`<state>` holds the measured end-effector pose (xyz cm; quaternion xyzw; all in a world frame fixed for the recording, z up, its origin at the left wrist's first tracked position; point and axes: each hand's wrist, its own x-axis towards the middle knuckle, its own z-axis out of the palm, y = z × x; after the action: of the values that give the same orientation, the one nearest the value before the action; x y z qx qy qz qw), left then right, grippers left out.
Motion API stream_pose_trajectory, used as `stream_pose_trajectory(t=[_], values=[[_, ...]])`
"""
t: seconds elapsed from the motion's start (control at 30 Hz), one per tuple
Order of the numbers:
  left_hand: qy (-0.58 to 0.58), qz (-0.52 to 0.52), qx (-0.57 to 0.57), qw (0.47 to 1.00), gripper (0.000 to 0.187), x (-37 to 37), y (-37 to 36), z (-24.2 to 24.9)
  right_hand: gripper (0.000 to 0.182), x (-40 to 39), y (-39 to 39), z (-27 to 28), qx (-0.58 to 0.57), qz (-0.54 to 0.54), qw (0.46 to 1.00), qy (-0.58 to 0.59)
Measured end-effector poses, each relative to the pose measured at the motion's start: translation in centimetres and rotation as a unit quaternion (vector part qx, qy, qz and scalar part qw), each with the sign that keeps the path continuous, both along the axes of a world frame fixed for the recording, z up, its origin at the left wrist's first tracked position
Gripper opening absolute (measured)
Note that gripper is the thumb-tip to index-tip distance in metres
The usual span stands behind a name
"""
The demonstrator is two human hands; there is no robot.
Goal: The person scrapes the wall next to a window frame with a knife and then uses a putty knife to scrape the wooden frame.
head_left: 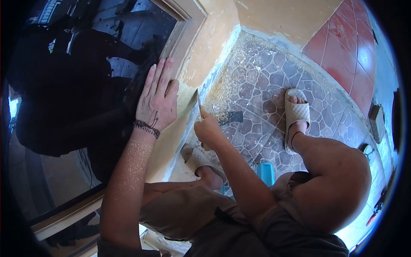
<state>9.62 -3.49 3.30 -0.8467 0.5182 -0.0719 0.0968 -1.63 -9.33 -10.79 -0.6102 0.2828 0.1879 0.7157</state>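
Observation:
My left hand [157,100] lies flat with its fingers stretched out, against the wooden window frame [187,30] and the tan wall beside it. Pale flakes cling to the left forearm, and a dark braided bracelet [146,127] circles the wrist. My right hand [209,129] is closed round a scraper [198,98], its thin blade pointing up along the wall. The handle is mostly hidden in the fist. Near the blade, the tan wall [191,76] has chipped, patchy paint and a whitish lower edge.
Flakes [224,92] litter the stone-patterned floor [274,73]. A dark flat piece [231,118] lies beside my right hand. Dark window glass [64,98] fills the left. A turquoise plastic object [266,173] is between my legs, red tiles [344,47] at upper right, a block [377,123] at right.

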Motion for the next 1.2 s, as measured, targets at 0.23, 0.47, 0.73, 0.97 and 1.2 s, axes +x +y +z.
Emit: stream_pose_trajectory(t=[0.23,0.47,0.73,0.97,1.2], values=[[-0.004,0.001,0.007,1.000,0.027,-0.1,0.0,0.0,0.064,0.6,-0.4,1.4,0.084,-0.079,0.993,-0.002],[0.001,0.002,0.010,1.000,0.028,-0.3,0.1,0.0,0.065,1.9,-5.8,2.6,0.151,-0.016,0.986,0.074],[-0.005,0.003,0.017,1.000,0.030,-0.2,-0.1,0.0,0.063,2.1,-2.2,0.6,0.027,-0.020,0.999,0.004],[-0.005,0.001,-0.005,1.000,0.023,-0.4,-0.4,0.1,0.064,1.5,0.1,1.2,-0.057,-0.065,0.996,-0.038],[0.001,0.002,-0.011,1.000,0.018,-0.5,-0.6,0.2,0.059,3.1,-5.3,0.0,0.138,-0.044,0.988,0.060]])
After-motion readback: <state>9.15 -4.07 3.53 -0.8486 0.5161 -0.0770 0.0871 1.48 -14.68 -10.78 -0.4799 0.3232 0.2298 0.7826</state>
